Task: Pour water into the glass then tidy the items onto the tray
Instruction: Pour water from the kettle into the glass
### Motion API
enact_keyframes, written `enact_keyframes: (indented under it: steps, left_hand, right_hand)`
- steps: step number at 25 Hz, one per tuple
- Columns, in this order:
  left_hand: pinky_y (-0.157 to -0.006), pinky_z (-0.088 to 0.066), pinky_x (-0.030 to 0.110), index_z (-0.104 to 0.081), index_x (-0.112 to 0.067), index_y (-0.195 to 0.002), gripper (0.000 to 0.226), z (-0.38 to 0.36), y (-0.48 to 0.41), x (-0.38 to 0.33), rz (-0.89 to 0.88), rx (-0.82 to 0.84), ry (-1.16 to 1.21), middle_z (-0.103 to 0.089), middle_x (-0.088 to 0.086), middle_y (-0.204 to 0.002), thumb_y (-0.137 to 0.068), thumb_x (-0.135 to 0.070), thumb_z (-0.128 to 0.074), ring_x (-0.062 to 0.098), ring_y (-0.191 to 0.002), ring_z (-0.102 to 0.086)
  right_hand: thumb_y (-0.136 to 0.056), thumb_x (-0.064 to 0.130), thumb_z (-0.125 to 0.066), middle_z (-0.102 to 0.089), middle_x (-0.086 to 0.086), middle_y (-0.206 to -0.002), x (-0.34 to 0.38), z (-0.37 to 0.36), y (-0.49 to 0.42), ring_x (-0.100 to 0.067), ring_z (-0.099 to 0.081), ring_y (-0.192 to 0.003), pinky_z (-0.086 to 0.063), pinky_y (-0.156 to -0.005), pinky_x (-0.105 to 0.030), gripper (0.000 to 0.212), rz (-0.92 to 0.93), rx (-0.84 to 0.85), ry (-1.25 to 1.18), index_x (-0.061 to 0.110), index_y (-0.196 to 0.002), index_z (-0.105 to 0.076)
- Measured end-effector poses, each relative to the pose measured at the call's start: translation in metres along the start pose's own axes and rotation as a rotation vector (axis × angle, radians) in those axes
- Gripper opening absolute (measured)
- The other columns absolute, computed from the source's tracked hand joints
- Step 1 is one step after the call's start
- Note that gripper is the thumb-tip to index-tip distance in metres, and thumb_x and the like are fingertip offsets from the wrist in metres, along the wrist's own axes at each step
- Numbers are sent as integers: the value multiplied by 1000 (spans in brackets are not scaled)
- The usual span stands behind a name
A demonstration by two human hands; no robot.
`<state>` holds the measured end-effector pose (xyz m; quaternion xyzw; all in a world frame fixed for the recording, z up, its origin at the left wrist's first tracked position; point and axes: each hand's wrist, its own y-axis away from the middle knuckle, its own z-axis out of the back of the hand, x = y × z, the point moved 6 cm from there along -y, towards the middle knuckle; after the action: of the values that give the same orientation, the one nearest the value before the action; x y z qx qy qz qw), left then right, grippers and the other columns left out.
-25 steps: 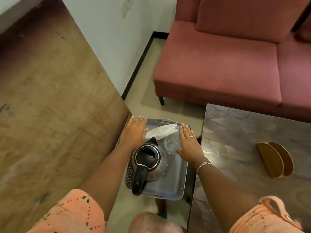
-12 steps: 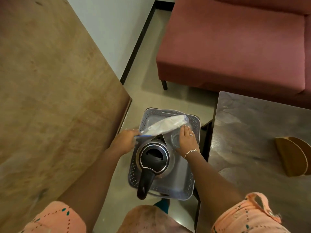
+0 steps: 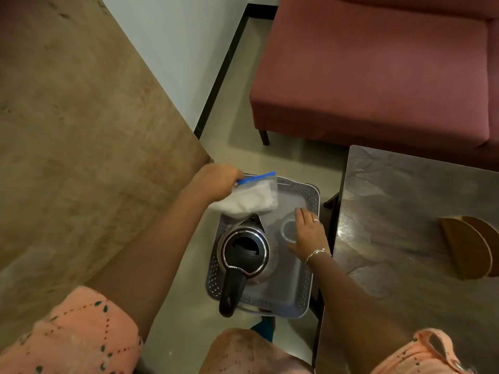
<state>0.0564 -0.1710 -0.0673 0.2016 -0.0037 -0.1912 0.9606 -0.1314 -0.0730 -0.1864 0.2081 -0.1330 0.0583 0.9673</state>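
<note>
Beside a pink sofa [image 3: 378,76], a grey tray [image 3: 302,298] holds a kettle [image 3: 244,255]. Left hand [image 3: 213,182] grips a bag [image 3: 251,198] above its far edge; right hand [image 3: 307,236] wraps the glass [image 3: 287,230] right of the kettle.

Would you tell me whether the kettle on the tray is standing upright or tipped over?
Upright: the kettle sits on the tray, its round lid facing the camera.

Kettle [image 3: 247,252] in tray [image 3: 286,295]; glass [image 3: 289,231] at its right
</note>
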Motion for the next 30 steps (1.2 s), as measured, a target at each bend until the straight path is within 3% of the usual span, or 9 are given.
enact_keyframes:
  steps: [3,7,11,16,19,23,26,28,30]
  left_hand:
    - [-58,-33,29,-64,-15,-100,25,21,-24,-23,-84,36,-122,-59,7,-81,-86,-4,-47,21,-72,-49]
    - [-68,-38,32,-63,-10,-105,25,25,-49,-36,-32,50,-118,-63,16,-102,-86,-1,-48,31,-91,-58]
    - [-81,-47,41,-57,-8,-113,23,27,-46,-36,51,-69,13,-62,17,-111,-91,-11,-49,33,-99,-57]
    - [-83,-51,35,-61,-6,-107,20,7,2,-49,223,-248,648,-66,14,-101,-88,-6,-55,27,-95,-61]
    - [-86,-47,35,-62,-9,-106,20,-27,36,-81,286,-61,1068,-62,8,-95,-87,-11,-61,22,-94,-55]
    - [-105,-39,40,-41,-6,-132,71,-62,78,-143,334,315,1512,-47,8,-134,-75,-34,-71,22,-124,-45]
    - [-111,-34,44,-51,-8,-121,77,-66,99,-178,294,347,1777,-52,9,-130,-60,-46,-79,25,-129,-42]
    - [-109,-36,44,-57,-12,-104,69,-60,106,-195,255,296,1916,-60,9,-113,-50,-45,-84,25,-117,-52]
    - [-106,-39,43,-56,-10,-106,69,-56,111,-208,242,242,1971,-60,14,-112,-49,-40,-80,25,-107,-57]
  right_hand:
    - [-70,35,-72,-33,-13,-143,-3,5,11,-28,-33,-130,-36,-107,-37,92,28,-3,19,5,-140,-21]
    - [-67,35,-73,-35,-15,-142,-8,15,21,-30,-35,-129,-35,-107,-37,94,81,-22,37,3,-140,-23]
    - [-66,36,-74,-36,-15,-141,-12,28,31,-31,-37,-127,-35,-105,-37,93,106,-67,30,3,-139,-26]
    - [-62,34,-75,-39,-16,-140,-11,58,48,-32,-40,-125,-39,-102,-40,95,169,-131,17,1,-138,-29]
    - [-61,35,-75,-42,-17,-138,-12,85,68,-33,-41,-125,-38,-101,-41,93,205,-190,-14,1,-137,-33]
    - [-63,34,-75,-45,-19,-135,-11,126,103,-35,-45,-122,-41,-98,-43,89,285,-289,-91,-1,-135,-37]
    - [-62,33,-76,-49,-20,-132,-9,152,131,-35,-48,-120,-44,-96,-44,88,358,-353,-130,-2,-134,-39]
    - [-62,34,-77,-51,-20,-130,-9,164,146,-35,-49,-118,-45,-95,-44,87,387,-396,-151,-3,-132,-41]
    - [-64,35,-78,-49,-19,-131,-13,171,156,-31,-46,-120,-42,-96,-38,88,399,-429,-236,-2,-134,-39]
